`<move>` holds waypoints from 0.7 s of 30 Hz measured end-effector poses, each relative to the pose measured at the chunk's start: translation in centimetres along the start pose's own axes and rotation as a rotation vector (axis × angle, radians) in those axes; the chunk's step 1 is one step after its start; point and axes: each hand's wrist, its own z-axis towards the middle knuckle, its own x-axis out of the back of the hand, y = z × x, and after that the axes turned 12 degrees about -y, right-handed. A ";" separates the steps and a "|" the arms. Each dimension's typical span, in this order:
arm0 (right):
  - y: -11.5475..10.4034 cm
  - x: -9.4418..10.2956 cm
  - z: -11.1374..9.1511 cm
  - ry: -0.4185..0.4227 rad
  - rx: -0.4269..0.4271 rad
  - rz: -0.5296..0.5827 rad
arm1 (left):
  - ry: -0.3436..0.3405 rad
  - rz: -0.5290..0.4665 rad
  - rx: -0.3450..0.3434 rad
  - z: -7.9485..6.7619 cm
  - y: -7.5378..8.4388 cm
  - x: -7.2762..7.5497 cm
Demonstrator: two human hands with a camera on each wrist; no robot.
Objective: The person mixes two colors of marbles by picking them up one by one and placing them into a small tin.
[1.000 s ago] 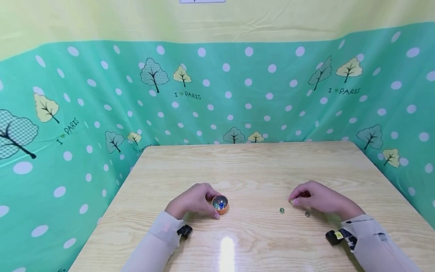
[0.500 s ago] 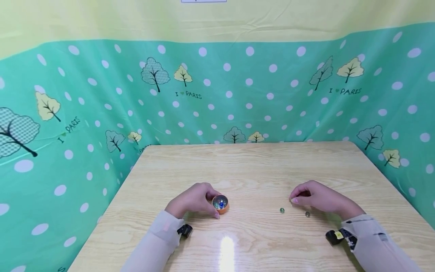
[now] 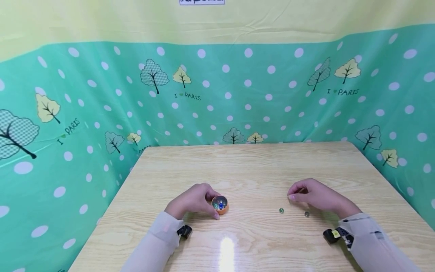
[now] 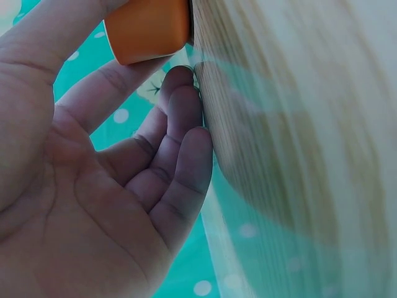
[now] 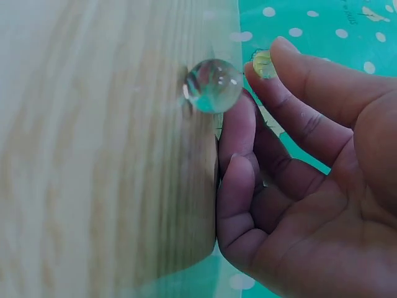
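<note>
My left hand [image 3: 194, 200] holds a small orange cup [image 3: 222, 211] between thumb and index finger, upright on the table. Blue and clear marbles [image 3: 221, 206] lie inside it. In the left wrist view the cup's orange side [image 4: 149, 28] shows at the top, and the other fingers rest against the tabletop. To the right, my right hand [image 3: 316, 194] pinches a yellowish glass marble [image 5: 264, 64] between thumb and index fingertip. A clear marble [image 5: 214, 85] sits on the table close to its lower fingers. In the head view a green marble [image 3: 281, 210] and a greyish marble [image 3: 307, 214] lie near that hand.
The light wooden table [image 3: 251, 162] reaches back to a green dotted curtain [image 3: 238, 94] that hangs behind it and at both sides. A bright light reflection [image 3: 227, 253] shows at the table's front.
My right hand has risen slightly off its earlier spot with the pinched marble. The left hand and cup stay put, and the loose marbles lie where they were.
</note>
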 end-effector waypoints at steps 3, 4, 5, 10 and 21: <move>-0.2 -0.1 0.1 0.001 0.013 -0.008 | 0.000 0.004 -0.003 -0.1 0.1 0.0; -0.3 -0.1 0.1 0.002 0.021 -0.018 | -0.001 0.007 -0.005 -0.1 0.0 0.1; -0.4 -0.2 0.2 0.004 0.027 -0.027 | -0.002 0.009 -0.008 -0.1 0.0 0.1; -1.1 -0.5 0.6 0.021 0.058 -0.078 | -0.008 0.014 -0.017 -0.1 0.0 0.2; -2.7 -0.8 1.9 0.042 0.084 -0.123 | -0.021 0.003 -0.030 -0.2 0.1 0.1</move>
